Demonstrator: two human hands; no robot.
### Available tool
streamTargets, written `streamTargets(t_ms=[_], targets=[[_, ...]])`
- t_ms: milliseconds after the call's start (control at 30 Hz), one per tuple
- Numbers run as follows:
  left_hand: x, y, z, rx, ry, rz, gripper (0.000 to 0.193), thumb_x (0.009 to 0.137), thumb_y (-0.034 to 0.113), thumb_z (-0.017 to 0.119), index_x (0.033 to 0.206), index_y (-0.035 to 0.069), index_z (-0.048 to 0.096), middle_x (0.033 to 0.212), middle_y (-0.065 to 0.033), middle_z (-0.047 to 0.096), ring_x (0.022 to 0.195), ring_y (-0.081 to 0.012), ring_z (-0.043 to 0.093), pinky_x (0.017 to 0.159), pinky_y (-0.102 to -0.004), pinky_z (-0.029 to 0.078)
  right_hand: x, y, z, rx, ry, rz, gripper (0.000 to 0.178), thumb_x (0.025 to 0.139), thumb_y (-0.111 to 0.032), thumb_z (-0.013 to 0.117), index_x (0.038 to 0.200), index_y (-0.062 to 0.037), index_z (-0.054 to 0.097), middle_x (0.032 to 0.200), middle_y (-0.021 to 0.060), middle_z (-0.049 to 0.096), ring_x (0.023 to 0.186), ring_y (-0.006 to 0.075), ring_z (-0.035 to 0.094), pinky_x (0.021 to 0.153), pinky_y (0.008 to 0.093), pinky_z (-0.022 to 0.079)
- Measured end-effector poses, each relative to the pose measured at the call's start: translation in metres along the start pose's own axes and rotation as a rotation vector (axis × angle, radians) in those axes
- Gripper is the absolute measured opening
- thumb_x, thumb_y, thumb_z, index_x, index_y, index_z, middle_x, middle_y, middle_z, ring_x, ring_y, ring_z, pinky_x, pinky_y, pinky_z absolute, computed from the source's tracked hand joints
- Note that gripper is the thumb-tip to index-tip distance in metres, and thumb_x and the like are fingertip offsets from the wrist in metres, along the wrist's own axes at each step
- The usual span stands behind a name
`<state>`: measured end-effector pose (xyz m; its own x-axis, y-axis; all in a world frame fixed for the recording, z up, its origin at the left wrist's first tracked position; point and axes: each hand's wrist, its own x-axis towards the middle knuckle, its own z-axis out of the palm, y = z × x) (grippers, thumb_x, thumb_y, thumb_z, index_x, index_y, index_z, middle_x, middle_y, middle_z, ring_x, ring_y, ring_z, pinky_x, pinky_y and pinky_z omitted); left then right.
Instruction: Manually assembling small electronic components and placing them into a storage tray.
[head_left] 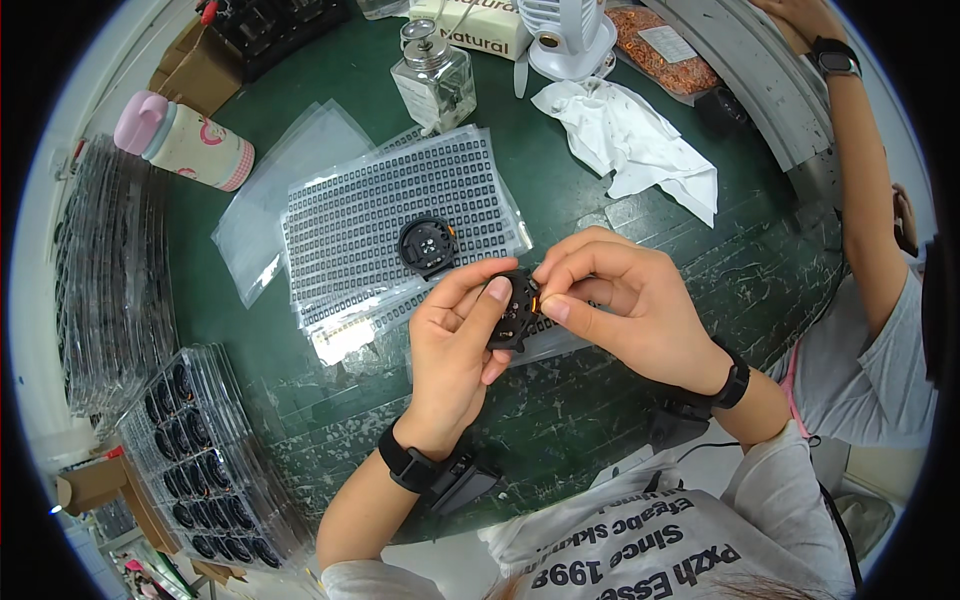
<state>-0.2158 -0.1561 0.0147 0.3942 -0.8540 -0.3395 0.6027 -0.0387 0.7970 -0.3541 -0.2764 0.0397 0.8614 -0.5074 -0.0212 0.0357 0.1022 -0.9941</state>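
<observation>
My left hand [455,335] holds a black round watch housing [514,312] between thumb and fingers, tilted with its inner side showing. At the housing's right rim, by a small orange spot, the thumb and forefinger of my right hand [610,300] are pinched together. Whatever lies between those fingertips is too small to make out. Just beyond my left hand, a second black round housing [428,246] with an orange piece on its edge lies on a sheet of small black parts [385,205] in rows. Both wrists wear black bands.
Clear plastic sheets [262,215] lie under and beside the parts sheet. At the left stand a tray of black round parts [200,455], stacked clear trays [115,270] and a bottle [185,140]. Farther back are a glass dispenser [433,80], a white cloth [635,140] and a fan [568,40]. A co-worker's arm [865,180] is at right.
</observation>
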Motion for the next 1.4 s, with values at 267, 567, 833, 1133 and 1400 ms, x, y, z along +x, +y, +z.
streamTargets(t_ms=[267,567,833,1133,1400], targets=[[0.0001,0.0010,0.0009,-0.004,0.005,0.003,0.021,0.096,0.012,0.056,0.114,0.002,0.059,0.087,-0.0040,0.065,0.051,-0.0003,0.045,0.037,-0.0157,0.029,0.0003,0.0046,0.0027,-0.023,0.045,-0.065,0.011,0.086,0.003,0.064,0.096,0.0054,0.062,0.107,0.0100,0.056,0.096,0.0132,0.060,0.084,0.0261,0.053],[0.0007,-0.0003,-0.0003,-0.012,0.001,0.003,0.021,0.096,0.012,0.056,0.115,0.002,0.059,0.084,-0.0031,0.065,0.049,-0.0010,0.045,0.037,-0.0158,0.030,-0.0008,0.0035,0.0032,-0.005,0.031,-0.037,0.008,0.087,0.003,0.062,0.095,0.0042,0.061,0.111,0.0104,0.053,0.102,0.0142,0.056,0.091,0.0288,0.049],[0.0007,-0.0003,0.0000,-0.005,0.010,0.001,0.022,0.096,0.012,0.056,0.115,0.002,0.059,0.082,-0.0034,0.064,0.047,-0.0021,0.045,0.036,-0.0160,0.030,-0.0007,0.0033,0.0032,-0.004,0.031,-0.033,0.008,0.087,0.003,0.062,0.095,0.0044,0.061,0.111,0.0102,0.053,0.102,0.0144,0.056,0.091,0.0289,0.049],[0.0013,-0.0011,0.0010,0.004,0.023,0.005,0.023,0.095,0.012,0.057,0.115,0.001,0.059,0.083,-0.0037,0.065,0.046,-0.0013,0.043,0.036,-0.0160,0.029,-0.0009,0.0035,0.0026,0.020,0.027,-0.018,0.008,0.087,0.003,0.062,0.096,0.0046,0.061,0.111,0.0101,0.053,0.102,0.0140,0.056,0.091,0.0281,0.049],[0.0010,-0.0015,0.0001,-0.004,0.015,0.015,0.022,0.096,0.011,0.056,0.115,0.002,0.059,0.085,-0.0037,0.065,0.050,-0.0002,0.043,0.036,-0.0157,0.029,-0.0006,0.0029,0.0030,0.030,0.024,-0.024,0.008,0.088,0.003,0.061,0.096,0.0046,0.061,0.111,0.0100,0.053,0.102,0.0142,0.056,0.091,0.0281,0.049]])
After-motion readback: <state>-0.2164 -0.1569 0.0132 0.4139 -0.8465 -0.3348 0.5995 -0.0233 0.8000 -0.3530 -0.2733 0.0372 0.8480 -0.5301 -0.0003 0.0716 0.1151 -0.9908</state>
